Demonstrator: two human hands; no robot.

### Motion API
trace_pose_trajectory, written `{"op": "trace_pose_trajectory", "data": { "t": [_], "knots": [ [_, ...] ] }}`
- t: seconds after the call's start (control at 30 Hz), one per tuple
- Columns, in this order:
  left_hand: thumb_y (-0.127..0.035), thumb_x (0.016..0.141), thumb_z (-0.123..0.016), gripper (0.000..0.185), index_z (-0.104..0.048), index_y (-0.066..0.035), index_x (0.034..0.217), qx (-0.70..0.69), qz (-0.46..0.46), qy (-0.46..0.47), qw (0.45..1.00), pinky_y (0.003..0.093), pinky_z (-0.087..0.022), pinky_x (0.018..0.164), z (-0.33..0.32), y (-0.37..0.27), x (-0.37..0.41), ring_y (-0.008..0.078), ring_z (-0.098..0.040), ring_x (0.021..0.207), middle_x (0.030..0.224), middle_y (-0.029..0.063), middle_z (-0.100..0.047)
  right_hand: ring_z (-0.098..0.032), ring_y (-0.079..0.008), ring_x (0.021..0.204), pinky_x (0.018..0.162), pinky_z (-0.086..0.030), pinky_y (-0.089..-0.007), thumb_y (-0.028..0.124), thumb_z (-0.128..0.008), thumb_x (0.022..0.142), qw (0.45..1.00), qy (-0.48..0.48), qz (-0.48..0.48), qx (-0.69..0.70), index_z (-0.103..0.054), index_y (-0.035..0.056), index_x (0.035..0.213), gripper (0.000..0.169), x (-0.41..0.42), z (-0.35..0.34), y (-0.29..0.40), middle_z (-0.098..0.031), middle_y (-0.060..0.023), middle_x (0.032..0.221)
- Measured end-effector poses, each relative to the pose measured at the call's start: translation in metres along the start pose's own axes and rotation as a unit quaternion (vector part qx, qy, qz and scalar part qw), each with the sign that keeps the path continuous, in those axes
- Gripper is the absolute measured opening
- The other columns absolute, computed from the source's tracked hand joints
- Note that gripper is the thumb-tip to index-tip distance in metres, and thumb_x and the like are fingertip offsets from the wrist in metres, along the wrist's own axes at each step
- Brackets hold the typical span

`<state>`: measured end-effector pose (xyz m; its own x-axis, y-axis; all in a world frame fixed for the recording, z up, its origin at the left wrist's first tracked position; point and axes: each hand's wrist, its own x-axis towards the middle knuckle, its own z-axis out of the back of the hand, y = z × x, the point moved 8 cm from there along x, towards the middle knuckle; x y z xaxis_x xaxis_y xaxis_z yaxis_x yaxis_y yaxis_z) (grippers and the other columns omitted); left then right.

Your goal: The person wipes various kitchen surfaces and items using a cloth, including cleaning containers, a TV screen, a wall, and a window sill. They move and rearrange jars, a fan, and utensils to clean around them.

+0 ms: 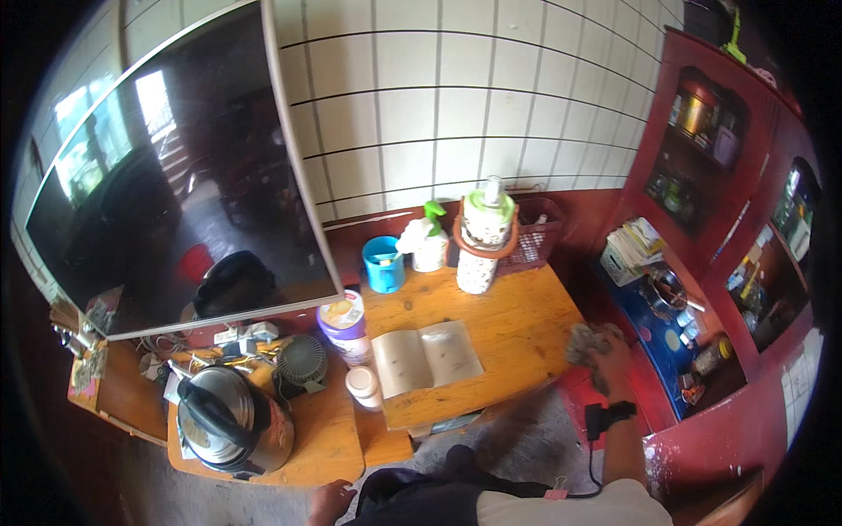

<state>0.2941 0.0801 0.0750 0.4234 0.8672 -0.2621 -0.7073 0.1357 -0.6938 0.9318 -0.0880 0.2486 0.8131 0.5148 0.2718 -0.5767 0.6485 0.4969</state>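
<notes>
My right hand grips a crumpled grey cloth at the right edge of a wooden table. A black strap with a small dark device and a cable is around that wrist. My left hand hangs low at the bottom of the picture, below the front edge of a lower wooden tabletop; its fingers are partly hidden. An open blank-looking booklet lies flat on the table. Behind it stand a blue cup, a pump bottle with a green head and a tall patterned flask.
A large television leans over the left side. Below it are an electric pressure cooker, a small fan, a purple tub and a lidded cup. A plastic basket is by the wall. A red cabinet stands at right.
</notes>
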Motion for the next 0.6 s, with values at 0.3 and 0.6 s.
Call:
{"op": "trace_pose_trajectory", "data": {
  "t": [0.3,0.6],
  "knots": [
    [-0.042,0.079,-0.063,0.032,-0.066,-0.018,0.1,0.126,0.107,0.079,0.983,0.0386,-0.05,0.076,-0.003,0.038,-0.006,0.0238,-0.064,0.088,0.088,0.0037,-0.069,-0.056,-0.0329,0.106,0.089,-0.046,-0.0367,0.016,-0.079,0.058,0.999,0.033,0.023,-0.028,-0.063,-0.0003,0.103,0.051,-0.04,0.032,0.066,-0.059,-0.0195,0.112],
    [-0.032,0.083,-0.056,0.023,-0.066,-0.018,0.098,0.146,0.067,0.089,0.983,0.0404,-0.05,0.076,0.016,0.047,-0.01,0.0281,-0.063,0.09,0.093,0.0081,-0.068,-0.063,-0.022,0.089,0.08,-0.048,-0.0325,0.018,-0.08,0.061,0.954,0.254,0.046,0.155,-0.065,-0.0013,0.1,0.047,-0.092,0.016,0.188,-0.067,-0.0099,0.094]
  ]
}}
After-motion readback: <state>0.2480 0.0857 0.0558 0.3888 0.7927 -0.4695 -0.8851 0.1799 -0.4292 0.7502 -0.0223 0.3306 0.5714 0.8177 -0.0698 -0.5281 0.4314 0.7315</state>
